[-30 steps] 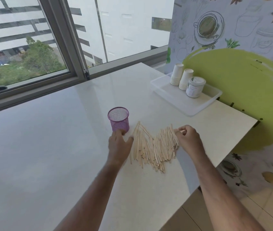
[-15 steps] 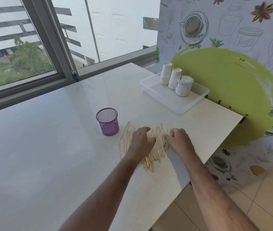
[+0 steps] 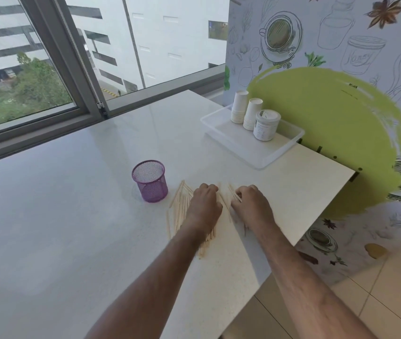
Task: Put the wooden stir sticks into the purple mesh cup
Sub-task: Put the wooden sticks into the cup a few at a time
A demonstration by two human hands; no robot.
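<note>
A purple mesh cup [image 3: 150, 184] stands upright and empty on the white table [image 3: 72, 216]. Just right of it lies a spread pile of wooden stir sticks [image 3: 179, 209]. My left hand [image 3: 204, 206] lies on top of the pile with its fingers curled down into the sticks, hiding the middle of the pile. My right hand [image 3: 250, 204] rests on the pile's right side, its curled fingers gathering a few sticks. Both hands stay low on the table, a short way right of the cup.
A clear plastic tray [image 3: 250, 148] at the back right holds two stacks of paper cups [image 3: 239, 110] and a lidded white jar [image 3: 265, 124]. The table's right edge runs close beside my right forearm, with tiled floor below. A window frame borders the far side.
My left hand moved from beside the cup onto the middle of the stick pile. My right hand shifted inward toward it. The pile looks pushed closer together.
</note>
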